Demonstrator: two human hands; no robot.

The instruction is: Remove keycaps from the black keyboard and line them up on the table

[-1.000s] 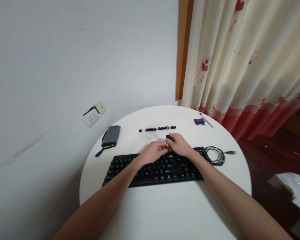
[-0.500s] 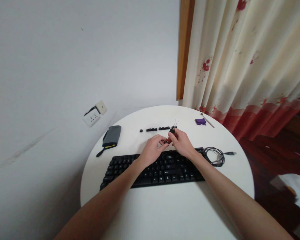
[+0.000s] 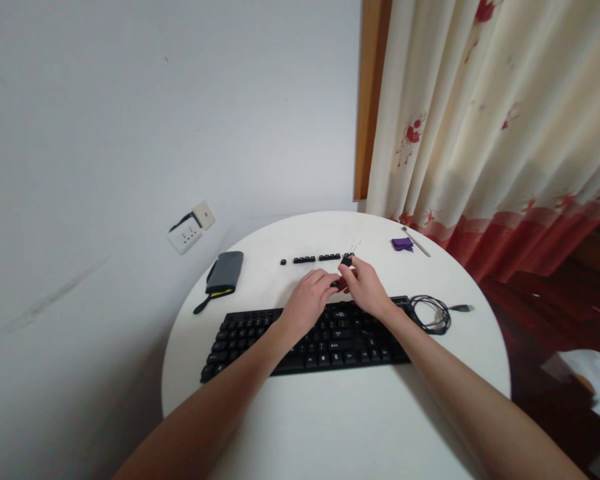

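Observation:
My right hand (image 3: 366, 287) is closed around the black handle of a wire keycap puller (image 3: 347, 261), whose thin wire loops point away over the table. Close against it, my left hand (image 3: 307, 301) pinches a small black keycap (image 3: 335, 284), mostly covered by the fingers. Both hands are above the back edge of a black keyboard (image 3: 290, 363), and my forearms cross over its keys. Just beyond the hands, black keycaps (image 3: 304, 259) lie in a row of small groups, with a single keycap (image 3: 283, 262) at the left end.
The round white table (image 3: 340, 427) carries a grey pouch (image 3: 227, 270) on the left. A coiled cable (image 3: 437, 313) lies right of the keyboard. Farther back are a folded purple cloth (image 3: 402, 245) and a slim brush (image 3: 416, 241). The wall (image 3: 130, 133) borders the left side.
My left fingers have closed further over the keycap and shifted slightly right, towards the right hand. The keycap puller's handle has tilted a little. The keyboard and the row of keycaps stay put.

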